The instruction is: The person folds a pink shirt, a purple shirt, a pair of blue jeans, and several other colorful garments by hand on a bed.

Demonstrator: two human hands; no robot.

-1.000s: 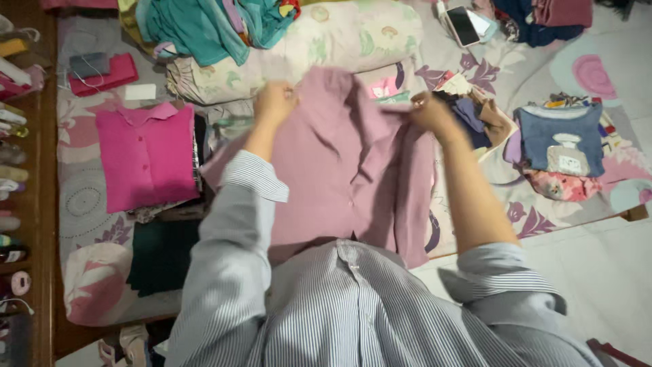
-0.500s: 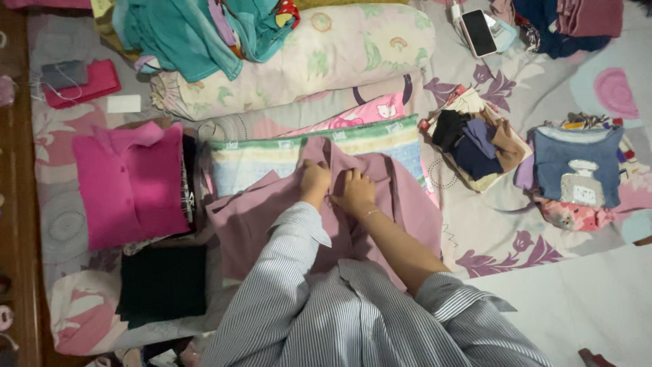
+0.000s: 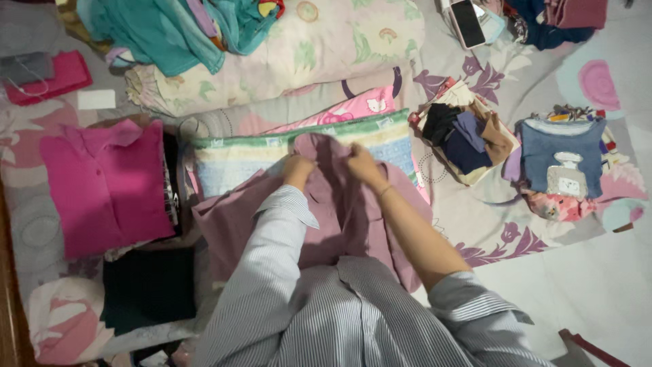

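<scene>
Hands (image 3: 299, 166) (image 3: 361, 165) pinch mauve shirt (image 3: 339, 211) collar edge.

Dark phone screen (image 3: 467, 22), bed's top edge

Dim, even indoor light, soft shadows, slight motion blur, no glare

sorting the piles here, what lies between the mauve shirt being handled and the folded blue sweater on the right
In the head view, an open pile of small dark, purple and tan garments lies between the mauve shirt and the blue sweater.
</scene>
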